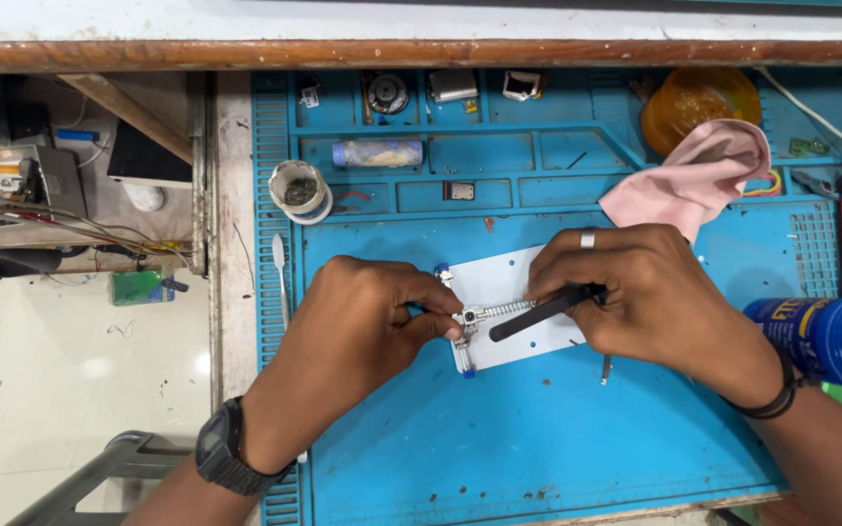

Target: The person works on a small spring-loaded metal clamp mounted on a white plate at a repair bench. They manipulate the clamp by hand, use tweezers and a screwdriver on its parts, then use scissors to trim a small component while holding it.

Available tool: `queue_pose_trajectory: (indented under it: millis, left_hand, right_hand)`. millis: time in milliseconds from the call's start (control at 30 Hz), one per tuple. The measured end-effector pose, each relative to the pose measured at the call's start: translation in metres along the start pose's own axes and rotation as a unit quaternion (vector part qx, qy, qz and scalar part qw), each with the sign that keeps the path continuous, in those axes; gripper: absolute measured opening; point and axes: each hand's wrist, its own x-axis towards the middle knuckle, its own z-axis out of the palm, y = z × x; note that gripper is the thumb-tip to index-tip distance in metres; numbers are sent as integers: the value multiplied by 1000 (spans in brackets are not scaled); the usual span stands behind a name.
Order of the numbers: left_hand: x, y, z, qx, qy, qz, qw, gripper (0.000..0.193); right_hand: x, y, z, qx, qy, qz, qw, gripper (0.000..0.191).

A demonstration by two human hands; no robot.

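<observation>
Orange bowl [699, 102] — pink cloth [704, 175] over it.

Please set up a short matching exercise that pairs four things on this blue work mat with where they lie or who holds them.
Things:
1. black tool
2. pink cloth
3. white plate
4. blue bottle

Places:
A. lying at the mat's right edge
B. draped beside the orange bowl
C. in the right hand
D. under both hands, mid-mat

Pairs: 1-C, 2-B, 3-D, 4-A
</observation>
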Motion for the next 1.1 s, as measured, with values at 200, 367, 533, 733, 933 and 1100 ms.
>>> queue_pose_trajectory:
  millis: [200,367,533,733,933,1100]
  left_hand:
    - [-3,0,1,3,2,8,1000,11]
    - [-3,3,4,4,3,-29,1000,11]
    - [-3,5,1,9,3,-36,999,10]
    - [0,7,-2,9,-13,-71,997,9]
    - [0,8,-1,8,-9,-75,997,9]
    - [0,7,0,25,-1,-69,997,9]
  right_hand:
    - [-4,5,6,50,21,-4,999,36]
    - [-3,5,12,48,51,-28,997,31]
    - [-4,0,12,40,60,-17,997,26]
    - [-6,-7,15,-1,80,4,997,25]
    - [-7,-24,20,-71,106,36,991,17]
    - [-9,-35,26,-149,136,25,979,14]
